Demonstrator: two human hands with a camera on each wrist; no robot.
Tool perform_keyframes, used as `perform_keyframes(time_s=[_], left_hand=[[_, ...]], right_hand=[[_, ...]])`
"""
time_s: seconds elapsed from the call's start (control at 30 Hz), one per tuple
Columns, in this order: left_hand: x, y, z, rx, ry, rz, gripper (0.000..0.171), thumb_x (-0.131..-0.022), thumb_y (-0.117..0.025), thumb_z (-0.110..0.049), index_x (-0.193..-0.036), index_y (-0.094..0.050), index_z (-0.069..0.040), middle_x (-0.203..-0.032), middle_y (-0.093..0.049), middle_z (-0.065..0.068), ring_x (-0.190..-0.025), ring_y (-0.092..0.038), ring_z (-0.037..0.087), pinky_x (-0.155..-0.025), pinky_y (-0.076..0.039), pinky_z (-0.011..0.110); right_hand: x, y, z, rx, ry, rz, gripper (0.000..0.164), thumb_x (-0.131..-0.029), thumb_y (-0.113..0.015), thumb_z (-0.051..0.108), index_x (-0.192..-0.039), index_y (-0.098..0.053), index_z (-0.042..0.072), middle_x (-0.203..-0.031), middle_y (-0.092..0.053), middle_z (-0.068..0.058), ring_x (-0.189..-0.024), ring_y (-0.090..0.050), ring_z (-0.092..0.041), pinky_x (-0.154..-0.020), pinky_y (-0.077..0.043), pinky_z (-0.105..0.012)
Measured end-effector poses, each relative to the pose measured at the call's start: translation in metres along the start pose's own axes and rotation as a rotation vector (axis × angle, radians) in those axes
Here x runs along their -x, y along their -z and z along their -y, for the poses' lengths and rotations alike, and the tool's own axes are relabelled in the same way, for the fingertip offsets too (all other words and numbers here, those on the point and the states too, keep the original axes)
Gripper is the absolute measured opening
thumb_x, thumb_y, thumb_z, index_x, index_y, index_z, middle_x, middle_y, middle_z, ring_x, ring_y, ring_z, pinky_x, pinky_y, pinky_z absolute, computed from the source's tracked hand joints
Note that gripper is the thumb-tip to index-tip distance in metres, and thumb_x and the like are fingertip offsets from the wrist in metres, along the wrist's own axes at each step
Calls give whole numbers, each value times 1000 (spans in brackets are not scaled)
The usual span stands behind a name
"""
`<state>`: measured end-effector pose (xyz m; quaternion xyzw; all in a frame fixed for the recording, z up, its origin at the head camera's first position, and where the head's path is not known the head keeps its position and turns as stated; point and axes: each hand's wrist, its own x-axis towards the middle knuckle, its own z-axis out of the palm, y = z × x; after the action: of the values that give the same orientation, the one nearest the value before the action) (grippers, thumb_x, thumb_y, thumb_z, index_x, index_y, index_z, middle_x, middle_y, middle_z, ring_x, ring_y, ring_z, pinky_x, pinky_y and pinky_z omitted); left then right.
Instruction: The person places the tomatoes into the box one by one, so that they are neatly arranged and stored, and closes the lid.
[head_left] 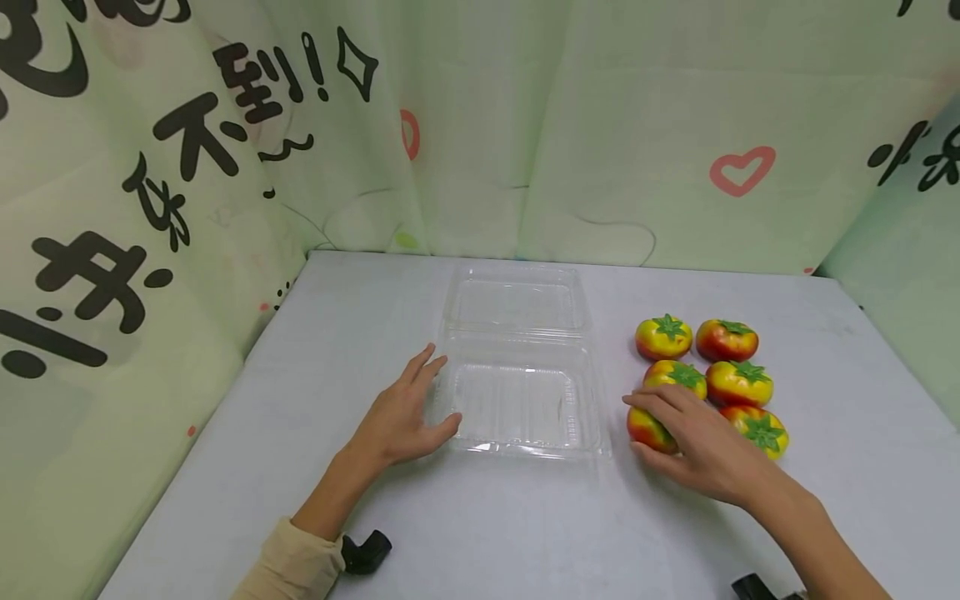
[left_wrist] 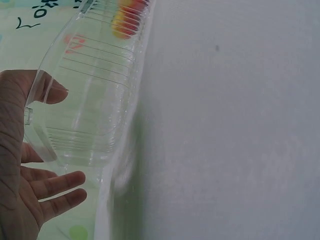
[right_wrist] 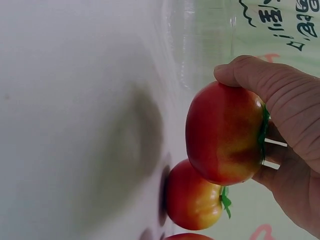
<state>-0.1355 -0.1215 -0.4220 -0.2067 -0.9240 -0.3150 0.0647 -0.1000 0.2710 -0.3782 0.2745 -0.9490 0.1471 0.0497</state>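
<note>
My right hand point(head_left: 701, 446) grips a red and yellow tomato point(right_wrist: 225, 132) with a green leafy top, thumb on one side and fingers on the other. In the right wrist view this tomato seems raised off the table. Several more such tomatoes point(head_left: 738, 383) stand in two rows just beyond that hand. In the middle of the table lies a clear plastic clamshell box point(head_left: 517, 404), its lid point(head_left: 517, 304) folded back away from me. At the box's left edge is my left hand point(head_left: 405, 417), fingers spread and thumb by the rim; whether it touches cannot be told.
A white table point(head_left: 525, 533) carries everything. Pale green curtains point(head_left: 480, 125) with black writing and hearts hang behind it and on both sides. Black camera mounts point(head_left: 367, 552) sit at my wrists.
</note>
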Motion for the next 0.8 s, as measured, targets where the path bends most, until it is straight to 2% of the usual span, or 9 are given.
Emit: perform_keyframes(time_s=[0.27,0.63,0.8], left_hand=[[0,-1,-1,6,-7,-10,75,-85,-74,-29,-149,-48,-1,-162,-37,18,-100,-72,37,-86,-59,51],[0,-3,0,17,-17,-20,74,-84,-73,-27,-149,-48,0,-161,-38,17,-96,-73,36,-84,-59,50],[-1,-2,0,15,-20,-18,74,-84,-73,-26,-149,-48,0,-161,-38,18,-86,-73,33,-80,-60,47]], right_hand=[[-8,5,2,9,50,-47,55,-81,-88,23,-129,-66,10,-127,-63,-8,-114,-61,-28,-92,-58,-53],[-18,10,4,0,30,-64,55,-80,-88,21,-130,-66,9,-130,-63,-11,-121,-58,-34,-95,-56,-57],[-24,11,5,-11,56,-90,54,-80,-88,19,-129,-66,8,-130,-63,-12,-123,-56,-35,-97,-53,-59]])
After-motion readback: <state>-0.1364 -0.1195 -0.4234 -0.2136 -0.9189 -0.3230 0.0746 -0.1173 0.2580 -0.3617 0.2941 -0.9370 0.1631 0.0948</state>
